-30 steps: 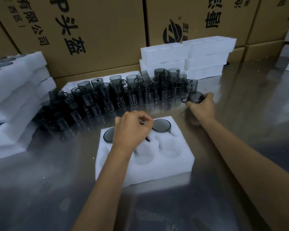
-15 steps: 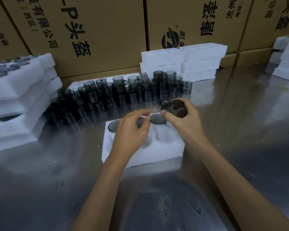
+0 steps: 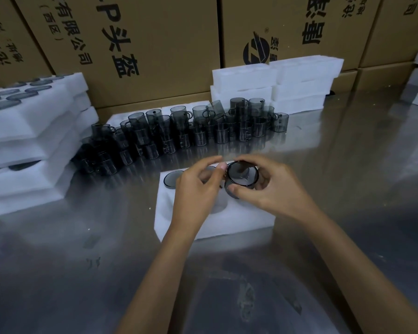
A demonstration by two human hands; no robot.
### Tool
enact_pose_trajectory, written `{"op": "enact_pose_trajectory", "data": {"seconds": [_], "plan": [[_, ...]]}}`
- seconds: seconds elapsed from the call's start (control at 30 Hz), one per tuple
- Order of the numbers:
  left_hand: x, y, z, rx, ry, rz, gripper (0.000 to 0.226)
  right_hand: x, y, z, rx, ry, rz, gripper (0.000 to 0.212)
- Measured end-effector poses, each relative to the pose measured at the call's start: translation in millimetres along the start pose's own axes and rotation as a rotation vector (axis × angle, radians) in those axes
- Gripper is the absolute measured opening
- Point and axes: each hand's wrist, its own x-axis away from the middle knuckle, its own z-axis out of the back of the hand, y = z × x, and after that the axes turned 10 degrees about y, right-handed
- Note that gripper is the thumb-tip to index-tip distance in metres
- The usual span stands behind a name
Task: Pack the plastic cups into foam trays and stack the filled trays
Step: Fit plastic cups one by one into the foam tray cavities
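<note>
Two hands on one cup over the tray

Head view: right hand gripped a dark cup above the foam tray; left hand pinched near its rim. Best lowered straight, handle turned toward the pocket's slot.

cup rows crowd far side, foam stacks left

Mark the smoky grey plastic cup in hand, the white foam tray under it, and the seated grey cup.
Held smoky grey plastic cup (image 3: 242, 175), head view, on its open mouth.
White foam tray (image 3: 239, 216), head view, bare top near front edge.
Seated grey cup (image 3: 172, 179), head view, on its rim, tray's back-left pocket.
</note>
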Motion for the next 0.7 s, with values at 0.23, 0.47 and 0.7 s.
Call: {"op": "enact_pose_trajectory", "data": {"seconds": [0.23,0.47,0.7], "plan": [[5,-1,-5,-0.090,-0.084,-0.048,0.018,-2,3,9,0.144,0.019,-0.051,0.044],[3,-2,-3,-0.109,-0.148,-0.064,0.020,-4,7,10,0.198,-0.066,0.025,0.034],[2,-5,-6,-0.284,-0.091,-0.116,0.007,-7,20,11,0.067,-0.076,-0.110,0.025]]}}
